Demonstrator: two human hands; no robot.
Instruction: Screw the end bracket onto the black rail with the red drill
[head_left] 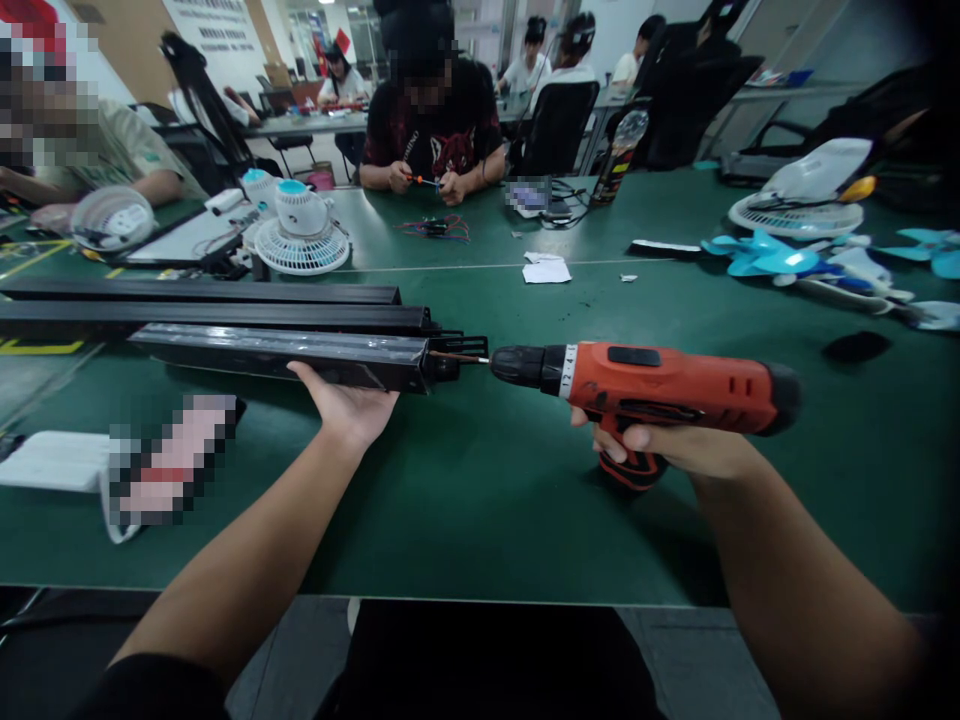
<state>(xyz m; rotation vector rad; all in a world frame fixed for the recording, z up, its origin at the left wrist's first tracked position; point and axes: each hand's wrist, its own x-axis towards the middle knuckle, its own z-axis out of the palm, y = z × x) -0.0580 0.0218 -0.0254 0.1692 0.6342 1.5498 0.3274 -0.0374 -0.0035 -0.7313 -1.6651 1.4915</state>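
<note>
An orange cordless drill (675, 385) lies level in my right hand (675, 445), which is wrapped round its handle. The drill's black chuck (517, 366) points left, and its thin bit reaches the end of a long black bar-shaped housing (360, 365). Whether the bit sits in a screw there is too small to tell. My left hand (352, 405) supports that housing from below near its right end, thumb along the near side and the other fingers hidden underneath. Two more long black bars (225, 317) lie parallel just behind it.
White fan parts (300, 235) stand at the back left, and blue fan blades (761, 255) lie at the right. A phone (180, 460) rests near my left forearm. Across the green table (480, 520), a person (431, 120) holds a screwdriver. A bottle (621, 155) stands beyond paper scraps (546, 268).
</note>
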